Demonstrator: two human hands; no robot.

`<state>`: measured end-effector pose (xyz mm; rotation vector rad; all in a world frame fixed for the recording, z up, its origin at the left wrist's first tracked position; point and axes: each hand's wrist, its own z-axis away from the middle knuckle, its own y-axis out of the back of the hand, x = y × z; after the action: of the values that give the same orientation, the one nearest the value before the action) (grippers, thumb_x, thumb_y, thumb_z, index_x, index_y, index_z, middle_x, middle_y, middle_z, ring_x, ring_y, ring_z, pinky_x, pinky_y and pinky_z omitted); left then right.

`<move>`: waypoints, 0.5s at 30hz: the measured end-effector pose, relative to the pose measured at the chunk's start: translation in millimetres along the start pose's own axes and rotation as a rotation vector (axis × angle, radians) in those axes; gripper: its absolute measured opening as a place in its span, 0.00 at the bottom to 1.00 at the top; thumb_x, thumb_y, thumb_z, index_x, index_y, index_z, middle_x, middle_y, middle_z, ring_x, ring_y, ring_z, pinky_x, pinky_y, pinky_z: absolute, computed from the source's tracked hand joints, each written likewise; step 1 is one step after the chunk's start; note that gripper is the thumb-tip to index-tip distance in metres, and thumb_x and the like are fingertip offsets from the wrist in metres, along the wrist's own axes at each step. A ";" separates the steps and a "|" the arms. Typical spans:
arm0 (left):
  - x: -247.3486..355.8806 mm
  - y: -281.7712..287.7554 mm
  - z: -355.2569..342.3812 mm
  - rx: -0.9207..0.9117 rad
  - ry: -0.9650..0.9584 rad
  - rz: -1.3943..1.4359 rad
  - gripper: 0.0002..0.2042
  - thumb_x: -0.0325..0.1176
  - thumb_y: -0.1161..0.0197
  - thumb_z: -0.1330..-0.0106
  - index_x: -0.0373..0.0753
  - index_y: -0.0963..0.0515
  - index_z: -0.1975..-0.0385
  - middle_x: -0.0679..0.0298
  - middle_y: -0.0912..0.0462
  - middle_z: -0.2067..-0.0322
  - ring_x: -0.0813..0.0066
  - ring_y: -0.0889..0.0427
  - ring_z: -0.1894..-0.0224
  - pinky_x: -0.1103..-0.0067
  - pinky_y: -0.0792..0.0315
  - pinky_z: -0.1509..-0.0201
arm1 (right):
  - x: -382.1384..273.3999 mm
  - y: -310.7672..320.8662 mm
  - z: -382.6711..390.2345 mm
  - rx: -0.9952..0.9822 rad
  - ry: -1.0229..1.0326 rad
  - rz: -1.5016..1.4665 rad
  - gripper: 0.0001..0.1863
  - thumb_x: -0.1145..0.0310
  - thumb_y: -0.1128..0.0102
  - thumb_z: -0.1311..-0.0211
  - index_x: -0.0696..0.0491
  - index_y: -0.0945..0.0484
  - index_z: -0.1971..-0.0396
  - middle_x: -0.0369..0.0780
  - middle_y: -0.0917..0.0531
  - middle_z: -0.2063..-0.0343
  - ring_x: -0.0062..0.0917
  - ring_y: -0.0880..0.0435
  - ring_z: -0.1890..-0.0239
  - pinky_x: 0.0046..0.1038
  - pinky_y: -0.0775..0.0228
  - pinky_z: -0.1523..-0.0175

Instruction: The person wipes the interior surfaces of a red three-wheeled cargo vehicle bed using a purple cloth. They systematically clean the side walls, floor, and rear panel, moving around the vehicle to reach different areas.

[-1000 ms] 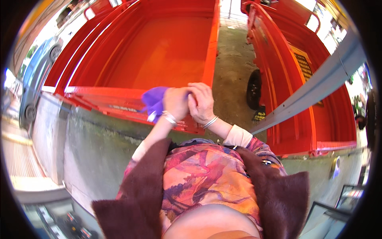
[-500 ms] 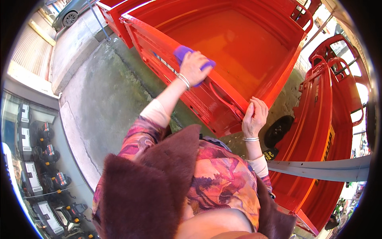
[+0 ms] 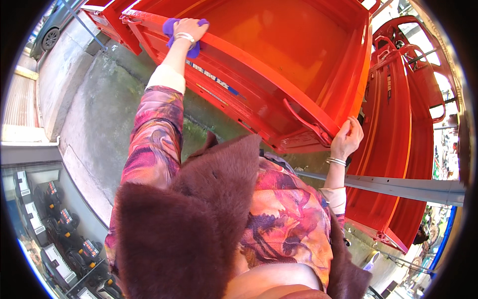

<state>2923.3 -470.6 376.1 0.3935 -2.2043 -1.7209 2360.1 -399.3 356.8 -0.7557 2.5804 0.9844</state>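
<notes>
Your left hand (image 3: 191, 29) grips a purple cloth (image 3: 169, 27) on the red panel (image 3: 264, 99), upper left.
Your right hand (image 3: 347, 138) touches its corner, right of centre, grip unclear.

Here's the red cargo bed (image 3: 289, 35), purple cloth (image 3: 170, 27) draped on its rim (image 3: 259, 71) directly under the left hand (image 3: 190, 28), right hand (image 3: 347, 137) at its corner!

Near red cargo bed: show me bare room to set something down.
Bare: the visible bed floor, bordered by the near rim and right side wall; also that narrow rim between the left hand and right hand. Crowded: the rim's left part, under the left hand and purple cloth, and its right corner.
</notes>
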 end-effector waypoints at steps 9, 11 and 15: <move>199.8 15.5 164.4 0.360 -0.618 0.509 0.12 0.47 0.37 0.40 0.46 0.19 0.77 0.65 0.18 0.75 0.64 0.18 0.65 0.63 0.32 0.49 | 15.0 -0.8 4.9 -0.109 -0.237 0.155 0.10 0.69 0.40 0.36 0.56 0.17 0.58 0.44 0.15 0.54 0.38 0.20 0.48 0.37 0.30 0.41; 203.5 14.8 170.8 0.410 -0.725 0.611 0.11 0.45 0.34 0.42 0.45 0.21 0.74 0.65 0.19 0.73 0.66 0.19 0.62 0.64 0.32 0.47 | 21.4 -0.7 7.9 -0.104 -0.316 0.173 0.14 0.67 0.40 0.37 0.57 0.18 0.54 0.47 0.17 0.50 0.39 0.22 0.45 0.37 0.33 0.37; 135.0 -1.6 119.2 0.451 -0.726 0.577 0.11 0.44 0.33 0.42 0.45 0.21 0.78 0.64 0.19 0.77 0.62 0.19 0.69 0.65 0.28 0.58 | 33.5 -3.2 16.6 -0.083 -0.525 0.115 0.21 0.66 0.40 0.36 0.61 0.22 0.47 0.50 0.20 0.47 0.39 0.23 0.43 0.35 0.33 0.36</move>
<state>2751.4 -420.0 358.2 -0.8375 -2.7945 -1.1312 2335.4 -402.5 328.7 -0.3095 2.1509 1.1489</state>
